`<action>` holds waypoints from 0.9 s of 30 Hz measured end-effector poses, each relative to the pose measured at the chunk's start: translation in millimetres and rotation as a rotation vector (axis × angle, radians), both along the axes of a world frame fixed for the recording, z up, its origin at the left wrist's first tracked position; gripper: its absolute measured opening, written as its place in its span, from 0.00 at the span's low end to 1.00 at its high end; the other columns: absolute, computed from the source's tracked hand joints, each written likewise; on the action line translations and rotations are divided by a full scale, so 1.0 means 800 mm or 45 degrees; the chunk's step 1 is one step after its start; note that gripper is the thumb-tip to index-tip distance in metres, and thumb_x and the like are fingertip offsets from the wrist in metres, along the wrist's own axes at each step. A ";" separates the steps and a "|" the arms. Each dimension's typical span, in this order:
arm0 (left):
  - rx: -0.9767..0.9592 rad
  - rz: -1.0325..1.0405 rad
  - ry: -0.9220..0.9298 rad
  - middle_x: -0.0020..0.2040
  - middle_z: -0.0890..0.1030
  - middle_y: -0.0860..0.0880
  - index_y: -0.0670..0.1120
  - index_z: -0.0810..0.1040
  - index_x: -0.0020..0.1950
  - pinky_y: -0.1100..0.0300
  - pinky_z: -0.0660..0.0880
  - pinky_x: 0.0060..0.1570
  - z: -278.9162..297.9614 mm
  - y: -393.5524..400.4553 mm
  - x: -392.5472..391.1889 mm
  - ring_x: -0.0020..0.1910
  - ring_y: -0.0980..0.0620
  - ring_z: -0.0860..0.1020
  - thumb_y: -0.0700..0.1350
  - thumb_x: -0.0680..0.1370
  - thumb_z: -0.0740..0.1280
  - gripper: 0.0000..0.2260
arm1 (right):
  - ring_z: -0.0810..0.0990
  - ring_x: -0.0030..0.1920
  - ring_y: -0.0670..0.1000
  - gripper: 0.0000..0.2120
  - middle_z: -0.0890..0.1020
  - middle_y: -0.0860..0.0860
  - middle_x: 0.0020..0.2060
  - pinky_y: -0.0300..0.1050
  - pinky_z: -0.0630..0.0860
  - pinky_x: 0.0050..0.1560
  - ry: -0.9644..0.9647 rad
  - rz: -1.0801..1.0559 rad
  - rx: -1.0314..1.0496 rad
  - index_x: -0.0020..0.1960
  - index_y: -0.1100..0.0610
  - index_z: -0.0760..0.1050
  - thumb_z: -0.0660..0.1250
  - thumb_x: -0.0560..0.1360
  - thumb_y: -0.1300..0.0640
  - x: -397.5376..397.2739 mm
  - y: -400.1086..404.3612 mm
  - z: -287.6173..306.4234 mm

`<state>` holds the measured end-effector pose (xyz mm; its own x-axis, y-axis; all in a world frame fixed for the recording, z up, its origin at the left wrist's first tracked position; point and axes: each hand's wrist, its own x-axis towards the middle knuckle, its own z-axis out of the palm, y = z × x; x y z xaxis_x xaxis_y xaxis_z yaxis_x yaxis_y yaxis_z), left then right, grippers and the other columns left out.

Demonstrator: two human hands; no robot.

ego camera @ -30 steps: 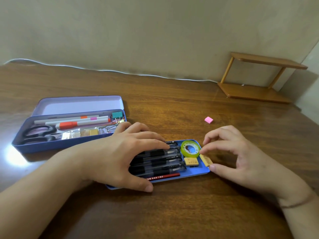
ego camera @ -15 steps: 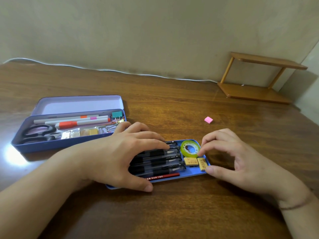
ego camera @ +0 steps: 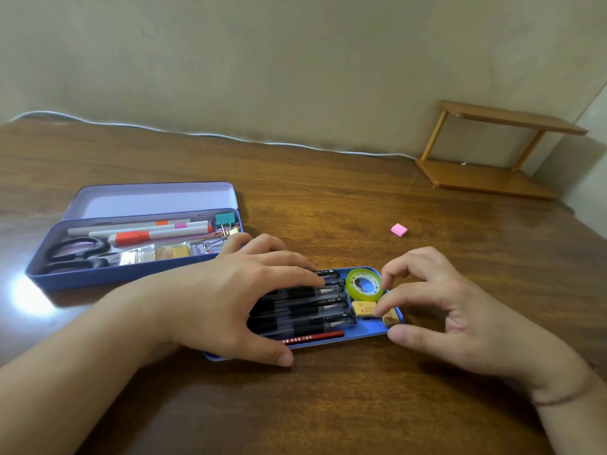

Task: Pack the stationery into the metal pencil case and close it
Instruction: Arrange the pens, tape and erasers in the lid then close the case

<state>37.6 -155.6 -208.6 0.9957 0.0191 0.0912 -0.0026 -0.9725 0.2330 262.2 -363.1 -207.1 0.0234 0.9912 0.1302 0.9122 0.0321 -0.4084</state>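
a person's left hand (ego camera: 230,303) lies flat, fingers straight, across a row of black gel pens (ego camera: 305,307) in a shallow blue tray (ego camera: 331,341) on a wooden table (ego camera: 328,405), thumb against the tray's near edge. the right hand (ego camera: 440,307) curls over the tray's right end, forefinger and thumb pinching a yellow eraser (ego camera: 391,318) that sits in the corner, just beside a second yellow eraser (ego camera: 363,308) and a green tape roll (ego camera: 364,285). a red pencil (ego camera: 312,336) along the near rim carries white print too small to read; one pen shows digits that may be "1000". the open metal pencil case (ego camera: 131,274) lies behind the left hand, holding scissors (ego camera: 75,256), markers (ego camera: 157,233) and binder clips (ego camera: 225,220). a pink eraser (ego camera: 398,230) sits apart on the table.
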 end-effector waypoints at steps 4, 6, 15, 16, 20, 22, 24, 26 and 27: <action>0.002 0.003 0.013 0.73 0.63 0.65 0.63 0.61 0.75 0.55 0.52 0.72 0.000 0.000 0.000 0.70 0.64 0.56 0.74 0.67 0.66 0.39 | 0.63 0.68 0.47 0.15 0.68 0.35 0.59 0.48 0.70 0.62 -0.060 0.001 -0.045 0.50 0.37 0.79 0.61 0.72 0.31 0.000 0.003 -0.003; 0.003 0.003 0.019 0.73 0.63 0.65 0.63 0.61 0.75 0.55 0.52 0.72 0.001 0.000 0.000 0.70 0.64 0.56 0.74 0.67 0.66 0.39 | 0.64 0.67 0.47 0.17 0.69 0.34 0.59 0.48 0.70 0.62 -0.103 -0.007 -0.022 0.49 0.38 0.79 0.60 0.72 0.30 -0.001 0.004 -0.004; 0.007 0.003 0.036 0.74 0.62 0.65 0.64 0.59 0.75 0.54 0.52 0.72 0.002 0.000 0.001 0.71 0.63 0.56 0.73 0.68 0.66 0.39 | 0.71 0.63 0.48 0.14 0.76 0.40 0.56 0.37 0.69 0.57 0.178 -0.154 0.221 0.51 0.43 0.81 0.65 0.72 0.37 -0.008 0.007 0.003; 0.007 0.002 0.034 0.74 0.62 0.65 0.64 0.59 0.75 0.53 0.52 0.72 0.002 0.000 0.000 0.71 0.63 0.56 0.74 0.67 0.65 0.39 | 0.73 0.61 0.47 0.12 0.77 0.40 0.56 0.38 0.71 0.54 0.223 -0.255 0.273 0.53 0.43 0.80 0.66 0.73 0.41 -0.003 0.010 0.006; 0.008 0.006 0.040 0.74 0.62 0.65 0.64 0.59 0.74 0.51 0.53 0.72 0.001 -0.001 0.000 0.71 0.63 0.57 0.74 0.67 0.65 0.38 | 0.73 0.62 0.47 0.22 0.73 0.43 0.65 0.45 0.73 0.56 -0.077 -0.626 0.030 0.67 0.42 0.70 0.69 0.75 0.51 0.045 0.044 0.016; 0.003 0.009 0.040 0.74 0.62 0.64 0.64 0.59 0.74 0.51 0.52 0.72 0.001 0.000 0.001 0.71 0.63 0.58 0.74 0.67 0.65 0.38 | 0.67 0.69 0.53 0.27 0.68 0.48 0.70 0.51 0.69 0.66 -0.170 -0.777 -0.153 0.72 0.44 0.66 0.69 0.75 0.50 0.063 0.065 0.015; -0.021 0.006 0.039 0.74 0.62 0.64 0.64 0.59 0.74 0.51 0.52 0.72 0.001 0.001 0.001 0.71 0.63 0.57 0.74 0.67 0.65 0.38 | 0.67 0.68 0.55 0.24 0.70 0.50 0.67 0.53 0.69 0.66 -0.118 -0.862 -0.145 0.69 0.46 0.70 0.69 0.75 0.49 0.075 0.080 0.005; -0.035 0.006 0.043 0.74 0.61 0.65 0.65 0.59 0.74 0.51 0.51 0.73 0.001 0.002 0.000 0.71 0.64 0.57 0.74 0.68 0.65 0.38 | 0.73 0.60 0.53 0.17 0.76 0.50 0.59 0.48 0.72 0.57 -0.050 -0.880 -0.022 0.62 0.48 0.77 0.70 0.74 0.48 0.078 0.086 -0.004; -0.033 0.007 0.047 0.74 0.61 0.65 0.65 0.58 0.74 0.51 0.51 0.73 0.001 0.002 0.000 0.71 0.64 0.56 0.74 0.68 0.65 0.38 | 0.74 0.56 0.51 0.14 0.78 0.49 0.55 0.45 0.71 0.52 -0.061 -0.873 0.022 0.59 0.49 0.79 0.70 0.74 0.50 0.077 0.086 -0.004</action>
<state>37.7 -154.0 -207.9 0.9982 0.0265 0.0537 0.0118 -0.9661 0.2578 323.5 -294.4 -210.6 0.6384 0.7524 0.1626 0.7459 -0.5525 -0.3721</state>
